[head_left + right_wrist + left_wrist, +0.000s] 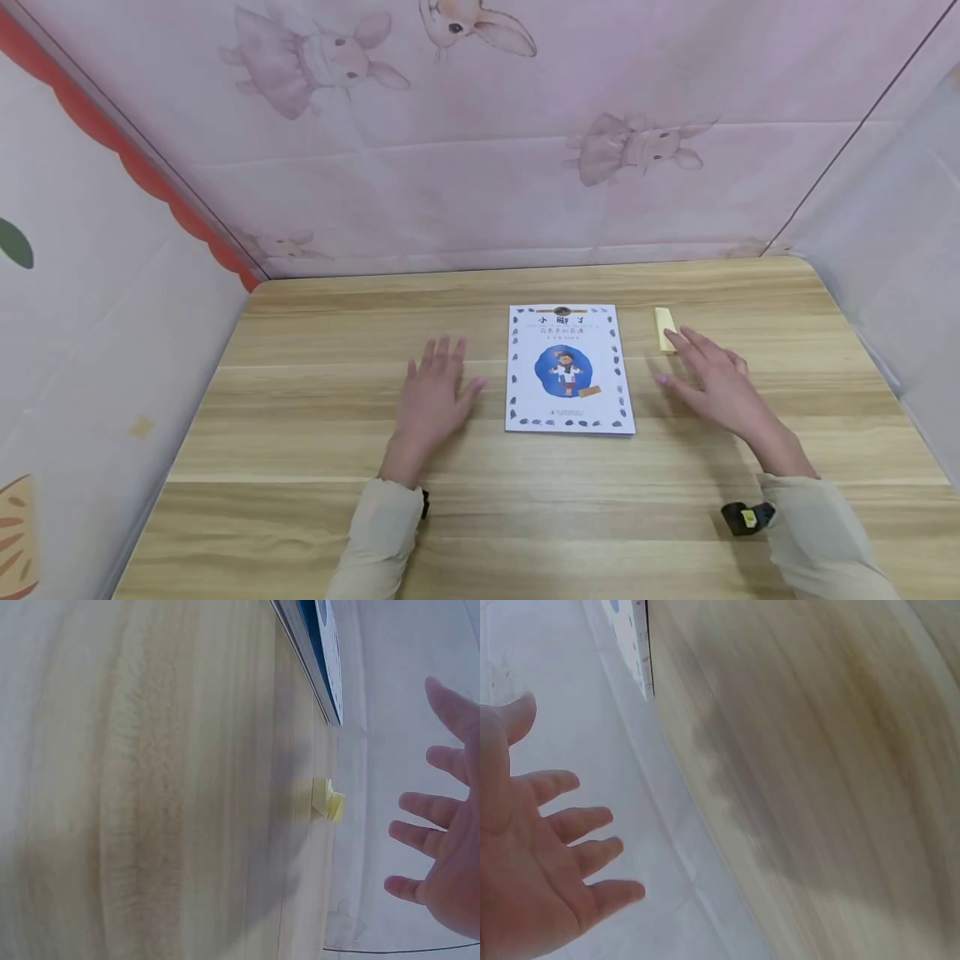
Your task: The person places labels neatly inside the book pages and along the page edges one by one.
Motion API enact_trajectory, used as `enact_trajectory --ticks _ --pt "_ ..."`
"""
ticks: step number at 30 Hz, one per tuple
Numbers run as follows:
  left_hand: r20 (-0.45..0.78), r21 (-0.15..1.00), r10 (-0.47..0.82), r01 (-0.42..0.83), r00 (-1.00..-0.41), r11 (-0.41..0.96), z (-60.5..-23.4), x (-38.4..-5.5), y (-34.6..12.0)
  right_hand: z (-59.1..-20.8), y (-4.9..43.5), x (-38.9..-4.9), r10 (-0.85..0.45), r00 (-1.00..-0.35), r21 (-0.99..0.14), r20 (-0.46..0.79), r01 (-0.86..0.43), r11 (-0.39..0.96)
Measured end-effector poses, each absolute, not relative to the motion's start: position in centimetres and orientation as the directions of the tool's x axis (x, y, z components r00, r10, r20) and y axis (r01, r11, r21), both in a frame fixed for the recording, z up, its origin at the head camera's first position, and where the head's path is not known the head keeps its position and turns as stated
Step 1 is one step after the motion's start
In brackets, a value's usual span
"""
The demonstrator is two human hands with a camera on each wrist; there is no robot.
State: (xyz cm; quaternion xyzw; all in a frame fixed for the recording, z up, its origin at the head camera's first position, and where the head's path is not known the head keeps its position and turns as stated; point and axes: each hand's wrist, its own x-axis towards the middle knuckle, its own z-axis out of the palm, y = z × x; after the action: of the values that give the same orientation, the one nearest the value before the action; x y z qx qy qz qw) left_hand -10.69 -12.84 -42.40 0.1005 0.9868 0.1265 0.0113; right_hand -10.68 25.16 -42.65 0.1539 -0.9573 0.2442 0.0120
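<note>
A white picture book [525, 375] with a blue round picture on its cover lies flat on the wooden table. To its right is a small pale yellow strip [663, 321], probably paper, which looks like a low folded piece in the right wrist view [322, 796]. My left hand [431, 400] is held above the table left of the book, fingers spread and holding nothing. My right hand [716, 387] hovers over the table right of the book, its fingertips overlapping the near end of the yellow strip in the head view. Its fingers are loosely extended with nothing between them.
The wooden table [300, 433] reaches back to a pink curtain [450, 208] with rabbit prints. Pale cloth walls [915, 275] stand at both sides. A black wrist device [747, 518] sits at my right sleeve.
</note>
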Motion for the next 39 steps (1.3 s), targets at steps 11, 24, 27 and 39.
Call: enact_trajectory --ticks 11,24,27,39 --pt "-0.075 0.283 0.323 0.291 -0.943 0.914 -42.7 -11.0 -10.1 -42.4 24.8 -10.8 -0.241 -0.970 -0.626 0.041 -0.212 0.750" --pt "-0.139 0.221 0.428 0.393 -0.893 0.893 -43.8 -11.0 -5.7 -43.2 25.2 -10.8 -0.215 -0.976 -0.643 0.015 -0.174 0.746" --pt "-0.133 0.218 0.434 0.401 -0.891 0.890 -43.9 -11.0 -4.7 -43.4 25.3 -10.8 -0.215 -0.976 -0.647 0.027 -0.181 0.741" --pt "-0.123 0.302 0.455 0.404 -0.882 0.864 -44.4 -10.7 -1.6 -43.4 25.4 -10.6 -0.208 -0.975 -0.653 0.082 -0.211 0.728"
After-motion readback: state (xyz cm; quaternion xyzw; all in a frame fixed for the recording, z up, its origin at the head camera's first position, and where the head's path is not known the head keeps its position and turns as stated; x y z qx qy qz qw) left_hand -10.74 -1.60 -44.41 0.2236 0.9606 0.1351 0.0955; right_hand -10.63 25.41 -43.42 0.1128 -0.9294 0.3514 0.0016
